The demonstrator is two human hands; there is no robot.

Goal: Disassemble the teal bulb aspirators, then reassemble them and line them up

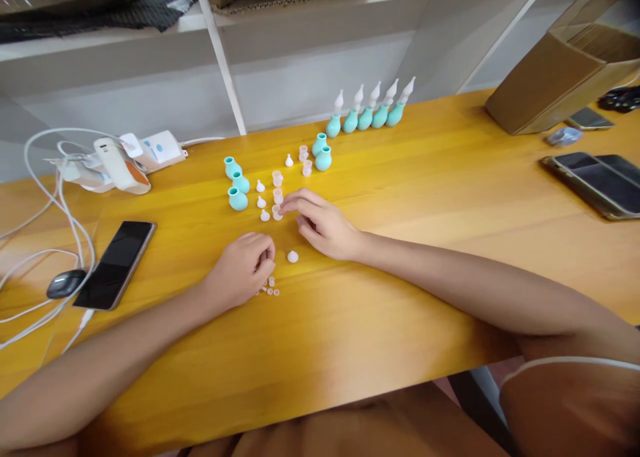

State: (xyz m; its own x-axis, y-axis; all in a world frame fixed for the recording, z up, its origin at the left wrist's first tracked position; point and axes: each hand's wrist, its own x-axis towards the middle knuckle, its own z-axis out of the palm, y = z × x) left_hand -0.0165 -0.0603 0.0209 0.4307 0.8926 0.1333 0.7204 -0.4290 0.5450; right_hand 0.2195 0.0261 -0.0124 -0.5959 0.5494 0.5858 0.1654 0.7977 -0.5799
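My right hand [327, 229] reaches in with fingers extended. Its fingertips are at the nearest clear plastic cup [277, 213] of a short column, apparently touching it; the thumb stays apart. My left hand [244, 265] is curled closed on the tabletop, and whatever its fingers may hold is hidden. Beside it lie several tiny clear rings [271, 291], partly covered by the hand. A white cone-shaped tip [293, 257] sits between both hands. More white tips [261, 202] stand left of the cups. Open teal bulbs [238, 199] form a group further left, with two more teal bulbs [323, 158] behind the cups.
A row of teal bulbs with white tips fitted [365, 117] stands at the back. On the left are a phone [117, 263], a black mouse [66, 283], white cables and a power strip [160, 149]. A cardboard box [555, 77] and dark phones [590, 183] occupy the right.
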